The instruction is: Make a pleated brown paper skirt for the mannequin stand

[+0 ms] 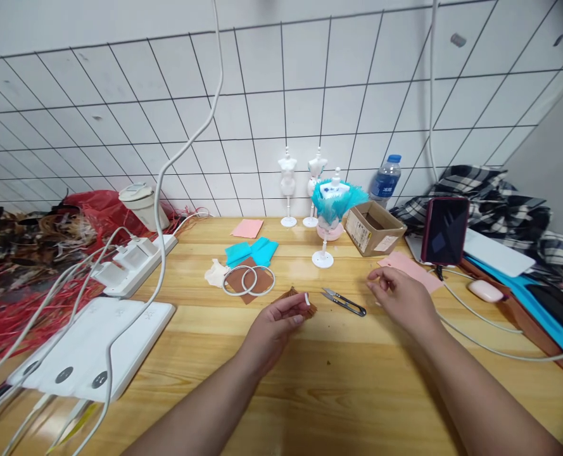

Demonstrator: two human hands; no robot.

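Observation:
My left hand point(275, 329) is above the table with its thumb and fingers closed on a thin brown leaf-like piece point(312, 310), whose edges show on both sides of the fingers. Something small and white shows at one fingertip; I cannot tell what it is. My right hand point(402, 297) has its fingers curled towards the thumb, and anything between the tips is too small to make out. Thread snips point(344, 302) lie between the two hands, touched by neither. Beyond them stands a small white mannequin point(337, 183) dressed in turquoise ruffled fabric point(326, 206).
Two white rings point(234, 292) overlap a brown cloth square point(247, 280), near turquoise cloth point(257, 252). More mannequins point(287, 180), a cardboard box point(375, 228) and a bottle point(386, 176) stand behind. A phone point(446, 229) leans at right. A power strip point(139, 266) and cables flank the left.

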